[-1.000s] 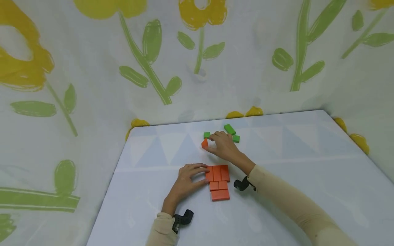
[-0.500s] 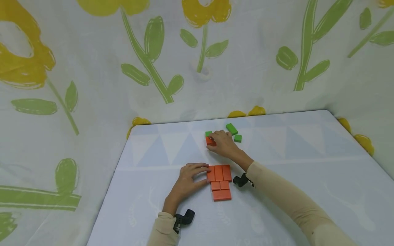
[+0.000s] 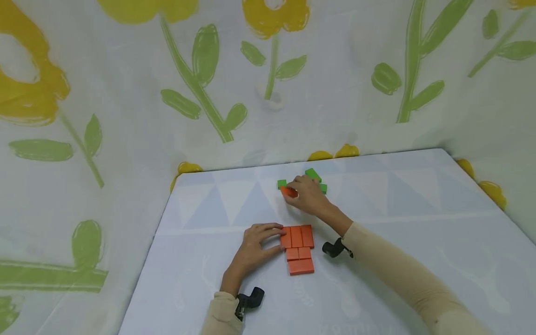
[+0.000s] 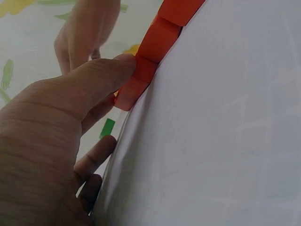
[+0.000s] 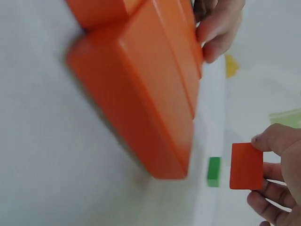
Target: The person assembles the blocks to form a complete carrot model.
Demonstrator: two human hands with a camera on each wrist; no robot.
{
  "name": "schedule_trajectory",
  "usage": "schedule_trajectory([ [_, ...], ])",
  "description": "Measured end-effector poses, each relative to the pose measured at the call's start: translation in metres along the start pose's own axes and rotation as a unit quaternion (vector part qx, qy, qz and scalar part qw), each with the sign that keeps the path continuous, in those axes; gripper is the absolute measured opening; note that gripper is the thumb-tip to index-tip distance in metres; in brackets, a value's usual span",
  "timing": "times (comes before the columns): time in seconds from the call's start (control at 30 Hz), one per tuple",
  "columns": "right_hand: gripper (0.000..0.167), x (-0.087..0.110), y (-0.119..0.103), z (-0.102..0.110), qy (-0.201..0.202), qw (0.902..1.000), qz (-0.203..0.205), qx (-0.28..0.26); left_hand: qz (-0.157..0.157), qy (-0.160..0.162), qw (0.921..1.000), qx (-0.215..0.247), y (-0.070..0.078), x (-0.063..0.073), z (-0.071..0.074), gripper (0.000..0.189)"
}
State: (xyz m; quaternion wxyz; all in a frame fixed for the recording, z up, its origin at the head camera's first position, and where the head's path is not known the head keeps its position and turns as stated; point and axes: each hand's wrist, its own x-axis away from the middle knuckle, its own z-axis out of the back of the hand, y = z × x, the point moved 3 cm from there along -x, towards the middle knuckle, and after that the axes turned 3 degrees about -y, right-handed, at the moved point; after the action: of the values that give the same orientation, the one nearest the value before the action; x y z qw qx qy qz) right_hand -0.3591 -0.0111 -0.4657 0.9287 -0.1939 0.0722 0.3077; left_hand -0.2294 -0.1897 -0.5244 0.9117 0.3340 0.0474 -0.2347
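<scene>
Flat orange blocks [image 3: 296,236] lie together on the table: a row of upright ones, two small ones beneath, and a wide one nearest me. My left hand [image 3: 253,244] holds the leftmost upright block [image 4: 134,87], thumb at its near end and index finger towards the far end. Farther back, my right hand [image 3: 311,194] pinches another orange block [image 5: 246,166] between thumb and fingers, apart from the arrangement. That block shows as a rectangle in the right wrist view. Close to this hand lie a small green block [image 3: 282,184] and a longer green block [image 3: 312,173].
A second small green block [image 3: 324,188] is partly hidden behind my right hand. The white table [image 3: 377,270] has pale blue triangles towards its back edge. Flowered cloth [image 3: 326,93] rises behind and at both sides.
The orange block in my right hand has turned and shifted slightly right, its visible face changing. My left hand stays at the arrangement, and the green blocks keep their places.
</scene>
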Motion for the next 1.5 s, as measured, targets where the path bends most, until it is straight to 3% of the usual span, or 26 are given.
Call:
schedule_trajectory([
  [0.2,0.026,0.029,-0.013,0.023,0.032,0.9981,0.049,-0.021,-0.003,0.004,1.0000,0.003,0.000,0.001,0.000,0.035],
  [0.43,0.028,0.067,-0.028,0.035,0.006,0.9977,0.060,-0.029,-0.001,0.000,0.9999,0.011,-0.002,0.001,0.000,0.037],
  [0.67,0.024,0.104,-0.038,0.038,0.008,0.9931,0.093,-0.070,-0.010,0.004,0.9999,0.002,-0.003,0.001,-0.001,0.038],
  [0.83,0.024,0.127,-0.047,0.037,0.004,0.9894,0.129,-0.065,-0.022,0.019,0.9996,-0.003,-0.003,0.002,-0.002,0.037],
  [1.1,0.027,0.154,-0.054,0.029,-0.001,0.9853,0.160,-0.061,-0.024,0.016,0.9996,0.000,-0.002,0.000,-0.001,0.037],
  [1.5,0.028,0.174,-0.063,0.010,0.008,0.9752,0.215,-0.051,-0.022,0.012,0.9997,-0.002,0.000,0.001,0.001,0.038],
])
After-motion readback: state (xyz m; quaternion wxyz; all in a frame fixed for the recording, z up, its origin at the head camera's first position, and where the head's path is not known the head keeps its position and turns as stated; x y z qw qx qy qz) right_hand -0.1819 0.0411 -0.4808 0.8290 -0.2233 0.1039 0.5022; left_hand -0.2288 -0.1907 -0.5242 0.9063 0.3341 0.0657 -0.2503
